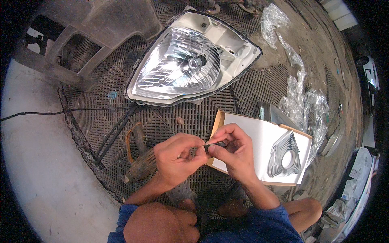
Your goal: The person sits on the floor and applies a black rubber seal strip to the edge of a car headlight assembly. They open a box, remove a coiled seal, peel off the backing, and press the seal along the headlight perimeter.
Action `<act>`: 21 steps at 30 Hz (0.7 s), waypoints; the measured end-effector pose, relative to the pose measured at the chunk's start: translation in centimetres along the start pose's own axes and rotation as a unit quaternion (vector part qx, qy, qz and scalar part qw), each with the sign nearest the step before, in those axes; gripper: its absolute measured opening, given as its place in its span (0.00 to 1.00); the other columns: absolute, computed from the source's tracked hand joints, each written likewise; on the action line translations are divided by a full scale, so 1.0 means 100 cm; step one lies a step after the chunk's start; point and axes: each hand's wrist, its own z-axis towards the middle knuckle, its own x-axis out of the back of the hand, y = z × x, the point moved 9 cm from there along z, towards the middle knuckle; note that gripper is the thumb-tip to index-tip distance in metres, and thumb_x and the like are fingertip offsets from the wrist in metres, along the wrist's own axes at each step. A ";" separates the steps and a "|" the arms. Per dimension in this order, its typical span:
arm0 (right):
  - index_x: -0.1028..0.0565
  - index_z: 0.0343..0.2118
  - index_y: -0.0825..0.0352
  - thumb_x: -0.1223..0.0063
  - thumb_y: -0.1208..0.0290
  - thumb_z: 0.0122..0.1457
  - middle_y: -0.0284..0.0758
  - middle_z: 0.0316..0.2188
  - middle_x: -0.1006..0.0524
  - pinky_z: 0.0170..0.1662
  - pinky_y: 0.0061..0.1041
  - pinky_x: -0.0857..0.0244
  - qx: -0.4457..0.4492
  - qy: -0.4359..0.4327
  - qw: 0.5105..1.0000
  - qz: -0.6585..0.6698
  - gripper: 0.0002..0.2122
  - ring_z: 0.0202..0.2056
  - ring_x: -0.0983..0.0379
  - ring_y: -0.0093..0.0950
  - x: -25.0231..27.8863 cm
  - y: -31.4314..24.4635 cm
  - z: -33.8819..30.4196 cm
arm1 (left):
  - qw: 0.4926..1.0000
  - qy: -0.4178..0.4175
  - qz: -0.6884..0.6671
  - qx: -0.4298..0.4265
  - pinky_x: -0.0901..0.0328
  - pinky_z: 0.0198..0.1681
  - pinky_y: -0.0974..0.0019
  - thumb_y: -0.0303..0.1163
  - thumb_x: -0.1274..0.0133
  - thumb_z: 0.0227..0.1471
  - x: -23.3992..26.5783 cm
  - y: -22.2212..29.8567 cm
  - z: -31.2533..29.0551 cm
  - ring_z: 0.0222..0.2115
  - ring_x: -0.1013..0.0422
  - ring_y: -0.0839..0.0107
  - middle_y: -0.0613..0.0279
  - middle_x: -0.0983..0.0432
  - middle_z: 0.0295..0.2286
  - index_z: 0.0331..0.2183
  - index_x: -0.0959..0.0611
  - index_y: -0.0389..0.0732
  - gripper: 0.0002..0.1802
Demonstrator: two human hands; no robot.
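My left hand (177, 157) and my right hand (236, 154) meet in front of me, thumbs and fingertips pinched together on a small black piece (209, 147). The fingers cover most of it, so its kind cannot be made out. Just behind and right of my right hand is an open cardboard box (252, 139) with a white inside. At its right end lies a grey, ridged, roughly triangular part (277, 156) with a round hole. Beyond my hands an opened headlight housing (235, 38) lies on the mat, its shiny reflector bowl (178, 60) facing up.
A grey plastic chair (109, 24) stands at the far left, above a pale floor slab (36, 162). A black cable (81, 109) crosses the grid mat (109, 87). Crumpled clear plastic film (298, 97) trails down the right. A hammer-like tool with a wooden handle (139, 166) lies by my left wrist.
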 end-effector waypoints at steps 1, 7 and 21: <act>0.29 0.44 0.71 0.42 0.86 0.57 0.36 0.36 0.22 0.41 0.24 0.25 0.002 0.000 1.000 -0.002 0.13 0.38 0.23 0.22 0.000 -0.001 0.000 | 1.000 0.000 -0.002 0.003 0.44 0.17 0.76 0.19 0.35 0.40 0.000 -0.001 0.000 0.15 0.38 0.87 0.64 0.18 0.28 0.30 0.15 0.36 0.10; 0.29 0.43 0.71 0.43 0.86 0.58 0.36 0.37 0.23 0.42 0.25 0.22 -0.012 0.013 0.999 0.045 0.12 0.37 0.23 0.23 0.000 0.003 0.001 | 1.000 -0.001 0.009 0.004 0.42 0.17 0.76 0.19 0.35 0.43 0.000 0.000 0.000 0.16 0.35 0.86 0.63 0.18 0.27 0.31 0.14 0.36 0.09; 0.26 0.42 0.72 0.44 0.84 0.58 0.36 0.36 0.23 0.38 0.25 0.21 -0.045 0.036 0.998 0.024 0.09 0.35 0.22 0.25 0.020 0.006 0.006 | 0.998 -0.003 0.048 0.029 0.40 0.19 0.75 0.19 0.37 0.45 0.003 -0.006 0.006 0.16 0.35 0.83 0.63 0.21 0.26 0.32 0.16 0.35 0.08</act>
